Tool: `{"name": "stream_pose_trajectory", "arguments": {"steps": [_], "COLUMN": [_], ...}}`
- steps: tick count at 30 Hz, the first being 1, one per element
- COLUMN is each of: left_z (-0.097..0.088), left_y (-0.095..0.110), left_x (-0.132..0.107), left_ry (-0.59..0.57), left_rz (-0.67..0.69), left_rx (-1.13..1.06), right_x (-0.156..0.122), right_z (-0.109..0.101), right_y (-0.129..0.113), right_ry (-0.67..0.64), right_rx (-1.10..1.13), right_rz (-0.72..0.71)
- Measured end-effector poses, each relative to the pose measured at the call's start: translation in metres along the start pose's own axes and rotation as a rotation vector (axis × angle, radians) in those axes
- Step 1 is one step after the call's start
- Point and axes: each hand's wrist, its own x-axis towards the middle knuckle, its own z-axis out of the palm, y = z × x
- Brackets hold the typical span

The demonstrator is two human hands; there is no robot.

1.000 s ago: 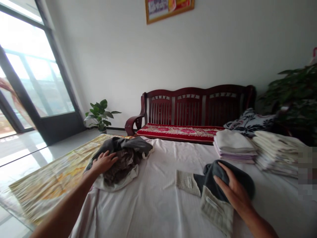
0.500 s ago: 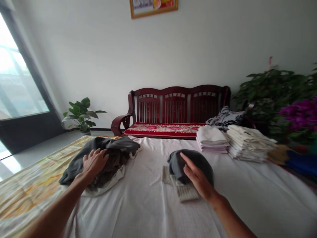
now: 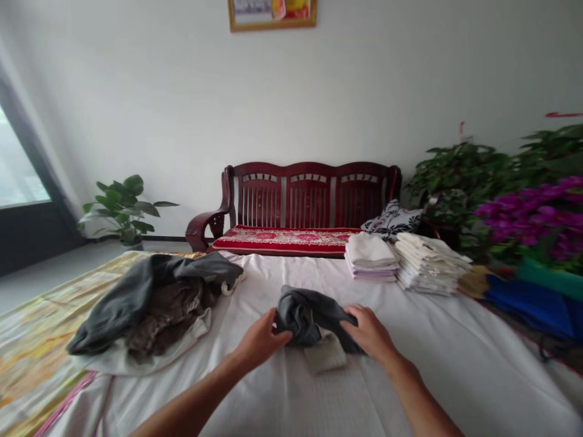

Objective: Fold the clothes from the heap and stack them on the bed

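A bunched dark grey cloth item (image 3: 298, 315) lies on the white sheet in front of me, with a pale ribbed knit piece (image 3: 325, 355) showing at its near side. At its left edge my left hand (image 3: 262, 340) has thumb and fingers closed on the grey cloth. My right hand (image 3: 368, 331) pinches the opposite edge, fingertips on the fabric. Off to the left rests a crumpled heap of clothes, a dark grey garment (image 3: 122, 297) with brown cloth (image 3: 168, 318) and white edging; neither hand touches it.
Two stacks of folded cloth, one white and lilac (image 3: 371, 258), one cream (image 3: 428, 264), stand at the back right. Blue fabric (image 3: 528, 303) lies farther right. Beyond is a wooden bench (image 3: 310, 194) with a red cover. A yellow patterned cloth (image 3: 36, 346) spreads at left.
My left hand has left the clothes heap and moved right to the small grey item. That item has shifted left and is more crumpled, now held from both sides. The view has turned slightly right.
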Motion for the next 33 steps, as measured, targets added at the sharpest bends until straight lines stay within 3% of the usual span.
{"name": "stream_pose_trajectory", "arguments": {"steps": [3, 5, 8, 11, 15, 18, 21, 23, 25, 29, 33], "left_z": [0.008, 0.001, -0.022, -0.054, -0.097, -0.115, -0.11, -0.097, -0.082, -0.066, -0.069], "left_y": [0.009, 0.015, 0.028, 0.042, 0.053, 0.057, 0.058, 0.052, 0.039, -0.003, -0.02], "left_x": [0.015, 0.021, 0.023, 0.027, 0.039, 0.046, 0.047, 0.045, 0.042, 0.035, 0.03], "left_ry": [0.11, 0.101, 0.072, 0.092, -0.019, -0.094, -0.124, -0.094, -0.001, 0.266, 0.348], "left_rz": [-0.026, -0.023, -0.018, -0.032, 0.017, 0.132, 0.161, 0.074, -0.064, -0.285, -0.224], "left_rx": [-0.081, -0.271, -0.675, -0.975, -0.918, -0.745, -0.698, -0.739, -0.803, -0.863, -0.929], "right_x": [0.0, 0.001, 0.01, 0.03, 0.071, 0.104, 0.13, 0.141, 0.141, 0.107, 0.055], "right_z": [-0.007, -0.021, -0.05, -0.078, -0.106, -0.111, -0.099, -0.084, -0.067, -0.025, 0.025], "right_y": [-0.016, -0.026, -0.038, -0.05, -0.074, -0.104, -0.139, -0.155, -0.158, -0.121, -0.074], "right_ry": [0.033, 0.057, 0.158, 0.289, 0.33, 0.342, 0.283, 0.175, 0.155, 0.141, -0.242], "right_rx": [0.094, 0.274, 0.513, 0.556, 0.361, 0.319, 0.456, 0.572, 0.597, 0.506, 0.282], "right_rz": [0.07, 0.145, 0.258, 0.207, -0.032, -0.132, -0.186, -0.236, -0.253, -0.155, 0.031]}}
